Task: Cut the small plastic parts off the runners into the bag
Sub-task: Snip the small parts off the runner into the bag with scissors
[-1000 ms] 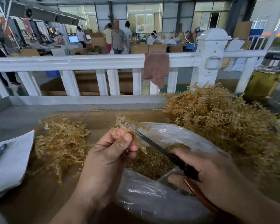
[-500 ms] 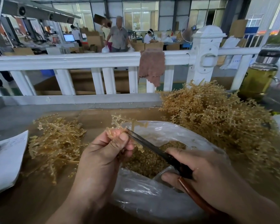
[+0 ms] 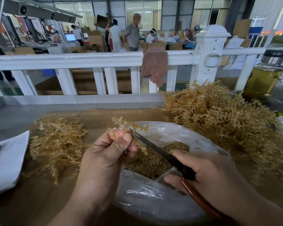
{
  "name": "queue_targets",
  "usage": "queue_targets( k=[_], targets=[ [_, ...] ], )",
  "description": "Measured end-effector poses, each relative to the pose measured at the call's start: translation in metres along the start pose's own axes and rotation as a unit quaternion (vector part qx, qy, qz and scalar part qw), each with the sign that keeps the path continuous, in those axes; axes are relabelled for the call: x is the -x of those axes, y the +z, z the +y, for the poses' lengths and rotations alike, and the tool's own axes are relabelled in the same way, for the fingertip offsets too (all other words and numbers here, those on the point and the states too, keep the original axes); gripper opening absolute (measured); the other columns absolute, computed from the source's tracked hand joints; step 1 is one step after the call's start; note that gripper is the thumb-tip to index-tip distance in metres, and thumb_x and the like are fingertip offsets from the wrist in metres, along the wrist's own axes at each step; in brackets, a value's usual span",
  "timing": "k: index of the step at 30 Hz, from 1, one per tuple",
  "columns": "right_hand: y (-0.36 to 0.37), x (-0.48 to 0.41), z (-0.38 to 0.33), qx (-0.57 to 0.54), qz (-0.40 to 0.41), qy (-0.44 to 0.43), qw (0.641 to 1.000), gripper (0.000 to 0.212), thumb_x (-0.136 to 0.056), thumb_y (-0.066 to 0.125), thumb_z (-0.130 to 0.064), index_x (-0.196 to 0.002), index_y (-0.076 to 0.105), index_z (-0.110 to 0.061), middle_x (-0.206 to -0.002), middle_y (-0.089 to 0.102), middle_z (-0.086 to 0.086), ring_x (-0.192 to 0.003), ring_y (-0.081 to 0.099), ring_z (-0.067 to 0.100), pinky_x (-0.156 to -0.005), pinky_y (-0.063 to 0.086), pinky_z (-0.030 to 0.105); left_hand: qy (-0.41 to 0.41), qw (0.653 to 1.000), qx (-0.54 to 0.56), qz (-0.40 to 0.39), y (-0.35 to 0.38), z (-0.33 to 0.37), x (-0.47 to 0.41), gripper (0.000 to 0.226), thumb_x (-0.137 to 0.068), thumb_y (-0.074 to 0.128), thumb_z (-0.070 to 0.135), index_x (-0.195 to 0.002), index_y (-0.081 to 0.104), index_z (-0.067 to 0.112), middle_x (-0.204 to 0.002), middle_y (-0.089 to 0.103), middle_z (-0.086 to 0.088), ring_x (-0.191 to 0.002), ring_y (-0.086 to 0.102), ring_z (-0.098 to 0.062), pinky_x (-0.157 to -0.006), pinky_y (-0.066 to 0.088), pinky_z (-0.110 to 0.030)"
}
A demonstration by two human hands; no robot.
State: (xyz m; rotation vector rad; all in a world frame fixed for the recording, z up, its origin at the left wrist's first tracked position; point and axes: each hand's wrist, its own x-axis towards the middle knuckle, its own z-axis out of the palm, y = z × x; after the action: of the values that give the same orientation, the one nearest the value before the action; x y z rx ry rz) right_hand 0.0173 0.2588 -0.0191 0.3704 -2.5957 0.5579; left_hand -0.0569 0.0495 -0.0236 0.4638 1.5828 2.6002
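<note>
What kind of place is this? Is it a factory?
Probably yes, a factory workshop. A big pile of runners waits beside a bag of cut parts, and beyond the white railing stand cardboard boxes and machines in a big hall.

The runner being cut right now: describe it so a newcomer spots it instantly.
Find the clear plastic bag at centre. Above its open mouth, the left hand pinches one amber runner against the scissors. Unlike both heaps beside it, it is single and held up.
</note>
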Motion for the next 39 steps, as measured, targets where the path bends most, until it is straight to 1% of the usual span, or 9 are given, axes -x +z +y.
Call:
queue_targets(
  k=[5, 9, 12, 16, 19, 22, 28, 34, 39],
  targets=[
    [-0.002, 0.000, -0.002, -0.009, -0.006, 0.009, 1.000, 0.052, -0.081, 0.055, -0.070, -0.110, 0.061, -0.027, -0.065, 0.058, -0.016, -0.062, 0.057, -0.002, -0.051, 0.044, 0.021, 0.000, 1.000, -0.011, 0.000, 0.001, 0.001, 0.001, 0.011, -0.077, 0.083, 0.022, -0.073, 0.074, 0.024, -0.072, 0.065, -0.005, -0.068, 0.063, -0.013, -0.064, 0.054, -0.020],
    [-0.003, -0.001, -0.002, -0.025, -0.012, 0.024, 0.999, 0.056, -0.079, 0.054, -0.071, -0.111, 0.061, -0.025, -0.066, 0.061, -0.016, -0.062, 0.060, 0.001, -0.046, 0.045, 0.023, 0.004, 1.000, -0.010, 0.001, 0.001, 0.001, 0.002, 0.009, -0.082, 0.073, 0.021, -0.073, 0.075, 0.024, -0.072, 0.065, -0.004, -0.068, 0.063, -0.013, -0.064, 0.054, -0.020],
    [-0.004, 0.000, -0.002, -0.037, -0.020, 0.034, 0.999, 0.059, -0.078, 0.053, -0.071, -0.110, 0.062, -0.022, -0.067, 0.063, -0.015, -0.061, 0.061, 0.001, -0.048, 0.048, 0.028, 0.003, 1.000, -0.004, 0.007, 0.002, 0.001, 0.001, 0.007, -0.081, 0.077, 0.020, -0.075, 0.075, 0.023, -0.072, 0.065, -0.006, -0.067, 0.063, -0.013, -0.063, 0.055, -0.020],
    [-0.006, -0.001, -0.004, -0.036, -0.026, 0.043, 0.998, 0.057, -0.078, 0.054, -0.071, -0.110, 0.064, -0.024, -0.067, 0.063, -0.015, -0.062, 0.061, 0.000, -0.050, 0.046, 0.024, 0.005, 1.000, 0.006, 0.010, 0.004, 0.000, 0.001, 0.001, -0.075, 0.074, 0.023, -0.075, 0.075, 0.022, -0.071, 0.064, -0.007, -0.066, 0.062, -0.013, -0.062, 0.054, -0.020],
    [-0.009, -0.001, -0.005, -0.041, -0.033, 0.055, 0.997, 0.056, -0.076, 0.053, -0.071, -0.107, 0.068, -0.028, -0.066, 0.063, -0.016, -0.063, 0.061, 0.000, -0.052, 0.046, 0.024, 0.007, 1.000, 0.004, 0.009, 0.005, 0.001, 0.001, 0.008, -0.075, 0.082, 0.020, -0.073, 0.074, 0.023, -0.070, 0.064, -0.007, -0.065, 0.062, -0.013, -0.062, 0.054, -0.020],
    [-0.011, -0.002, -0.007, -0.050, -0.045, 0.065, 0.996, 0.057, -0.075, 0.050, -0.073, -0.110, 0.068, -0.032, -0.067, 0.065, -0.017, -0.063, 0.063, 0.000, -0.053, 0.051, 0.028, 0.011, 1.000, 0.012, 0.011, 0.006, 0.001, 0.001, 0.003, -0.071, 0.076, 0.026, -0.071, 0.075, 0.023, -0.070, 0.064, -0.006, -0.065, 0.062, -0.013, -0.061, 0.053, -0.020],
    [-0.012, -0.002, -0.008, -0.053, -0.041, 0.062, 0.996, 0.055, -0.075, 0.053, -0.070, -0.105, 0.069, -0.027, -0.068, 0.066, -0.014, -0.062, 0.063, 0.000, -0.053, 0.048, 0.026, 0.012, 1.000, 0.013, 0.014, 0.007, 0.001, 0.001, 0.003, -0.070, 0.074, 0.027, -0.070, 0.075, 0.024, -0.069, 0.064, -0.005, -0.064, 0.061, -0.012, -0.060, 0.053, -0.020],
    [-0.010, -0.002, -0.005, -0.040, -0.032, 0.041, 0.998, 0.060, -0.076, 0.053, -0.072, -0.123, 0.047, -0.036, -0.075, 0.066, -0.016, -0.067, 0.062, -0.003, -0.058, 0.048, 0.021, 0.015, 1.000, 0.011, 0.008, 0.006, 0.000, 0.000, 0.011, -0.080, 0.068, 0.019, -0.072, 0.075, 0.023, -0.070, 0.065, -0.005, -0.065, 0.061, -0.013, -0.062, 0.053, -0.021],
    [-0.011, -0.001, -0.007, -0.044, -0.049, 0.039, 0.997, 0.055, -0.078, 0.055, -0.073, -0.123, 0.048, -0.043, -0.085, 0.063, -0.022, -0.069, 0.060, -0.009, -0.057, 0.044, 0.011, 0.009, 1.000, 0.016, 0.005, 0.005, 0.001, 0.000, 0.005, -0.076, 0.072, 0.024, -0.072, 0.074, 0.022, -0.072, 0.065, -0.006, -0.066, 0.062, -0.013, -0.062, 0.054, -0.021]
  ],
)
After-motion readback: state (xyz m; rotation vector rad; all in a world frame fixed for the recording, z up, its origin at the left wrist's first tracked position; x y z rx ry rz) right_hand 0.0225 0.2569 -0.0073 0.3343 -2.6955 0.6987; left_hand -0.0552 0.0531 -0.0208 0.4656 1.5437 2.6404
